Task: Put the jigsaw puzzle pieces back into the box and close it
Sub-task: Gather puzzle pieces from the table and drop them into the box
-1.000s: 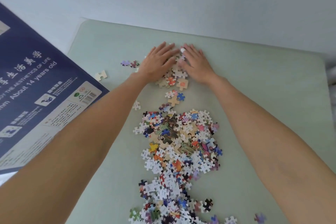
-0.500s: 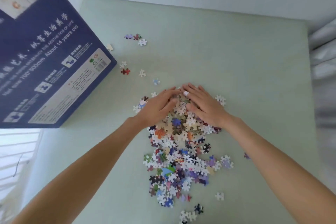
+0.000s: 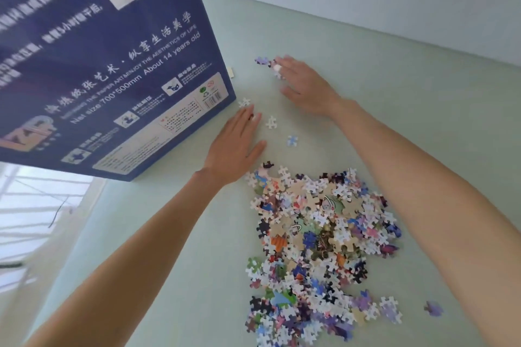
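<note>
Lying heaped toward the near middle of the pale green table [image 3: 423,70], the jigsaw pieces [image 3: 318,236] remain outside the blue box [image 3: 107,59] at the far left edge, so gathering seems barely begun. The left hand [image 3: 236,146] rests flat, fingers straight, by stray pieces near the box; the right hand [image 3: 304,84], fingers spread, covers strays farther out.

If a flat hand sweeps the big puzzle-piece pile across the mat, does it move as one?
Probably not. The puzzle-piece pile is loose, overlapping pieces, so it would likely spread and shed strays, like the single piece lying apart. The pieces look thin and flat on the green mat, so likely light and hard to pinch; the open left hand suits raking.
</note>
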